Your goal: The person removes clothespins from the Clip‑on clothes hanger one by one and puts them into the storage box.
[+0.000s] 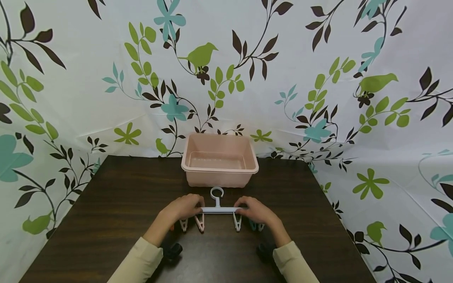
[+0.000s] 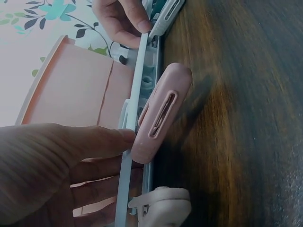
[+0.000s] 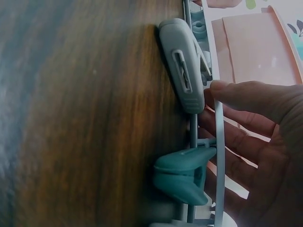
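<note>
With my left hand (image 1: 186, 206) I am pinching the left part of a straight white plastic clip hanger (image 1: 219, 210), and with my right hand (image 1: 255, 209) its right part. The hanger is stretching left to right at the dark brown wood-grain counter (image 1: 219, 259); whether it is touching, I cannot tell. Its white ring-shaped hook (image 1: 217, 197) is pointing far, toward a pale pink rectangular plastic basin (image 1: 219, 179). By my left thumb a pink plastic clip (image 2: 162, 116) is jutting near, an off-white plastic clip (image 2: 165, 208) farther left; by my right thumb, a grey plastic clip (image 3: 182, 66), a teal plastic clip (image 3: 182, 172) farther right.
</note>
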A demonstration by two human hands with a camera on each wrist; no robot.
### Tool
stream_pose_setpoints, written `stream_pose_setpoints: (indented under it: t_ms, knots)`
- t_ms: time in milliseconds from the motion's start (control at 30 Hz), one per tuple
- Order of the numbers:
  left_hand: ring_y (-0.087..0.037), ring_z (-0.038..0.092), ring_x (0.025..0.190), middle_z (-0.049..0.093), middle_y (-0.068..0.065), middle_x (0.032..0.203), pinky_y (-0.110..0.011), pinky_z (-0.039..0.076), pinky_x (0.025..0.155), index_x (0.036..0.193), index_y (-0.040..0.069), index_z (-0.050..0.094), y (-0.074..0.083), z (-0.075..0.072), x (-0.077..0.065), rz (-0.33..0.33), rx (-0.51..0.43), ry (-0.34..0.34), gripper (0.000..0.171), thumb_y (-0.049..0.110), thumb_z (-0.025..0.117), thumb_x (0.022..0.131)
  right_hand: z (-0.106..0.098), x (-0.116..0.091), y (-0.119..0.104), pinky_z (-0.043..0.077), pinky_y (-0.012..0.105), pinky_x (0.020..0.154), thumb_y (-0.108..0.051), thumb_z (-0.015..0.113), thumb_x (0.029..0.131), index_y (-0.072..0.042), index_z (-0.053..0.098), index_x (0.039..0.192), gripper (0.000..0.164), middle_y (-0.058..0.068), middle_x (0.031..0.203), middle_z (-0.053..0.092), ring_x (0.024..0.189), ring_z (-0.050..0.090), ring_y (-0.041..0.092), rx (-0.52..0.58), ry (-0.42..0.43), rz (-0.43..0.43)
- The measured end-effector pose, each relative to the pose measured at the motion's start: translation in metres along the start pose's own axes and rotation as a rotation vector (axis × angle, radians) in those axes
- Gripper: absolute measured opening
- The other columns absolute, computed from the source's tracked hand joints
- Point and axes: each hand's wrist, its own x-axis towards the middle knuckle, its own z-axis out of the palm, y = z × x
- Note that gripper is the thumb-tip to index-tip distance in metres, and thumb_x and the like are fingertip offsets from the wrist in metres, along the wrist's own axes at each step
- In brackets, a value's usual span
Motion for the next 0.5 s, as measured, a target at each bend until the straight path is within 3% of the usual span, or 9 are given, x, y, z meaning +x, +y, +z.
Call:
stream_pose_setpoints:
  t_ms: [267, 500]
  knots:
    - [-0.019, 0.064, 0.093, 0.072, -0.004, 0.105, -0.05, 0.055, 0.085, 0.107, 0.01, 0.076, -0.003, 0.0025, -0.0001, 0.043, 0.007, 0.023, 0.006, 0.01, 0.073, 0.102, -0.0005, -0.0018, -0.0015, 0.055, 0.053, 0.101, -0.019, 0.07, 0.107, -0.009, 0.076, 0.118, 0.016, 0.006, 0.12, 0.075, 0.116, 0.069, 0.028, -0.006, 0.004, 0.004]
    - [-0.017, 0.059, 0.083, 0.07, -0.001, 0.099, -0.045, 0.053, 0.076, 0.106, 0.011, 0.074, -0.0018, -0.0014, -0.0041, 0.043, -0.037, 0.004, 0.004, 0.011, 0.073, 0.102, -0.003, -0.0037, -0.0029, 0.055, 0.053, 0.101, -0.019, 0.069, 0.107, -0.01, 0.076, 0.117, 0.015, 0.005, 0.119, 0.075, 0.116, 0.07, 0.026, 0.046, 0.008, -0.011]
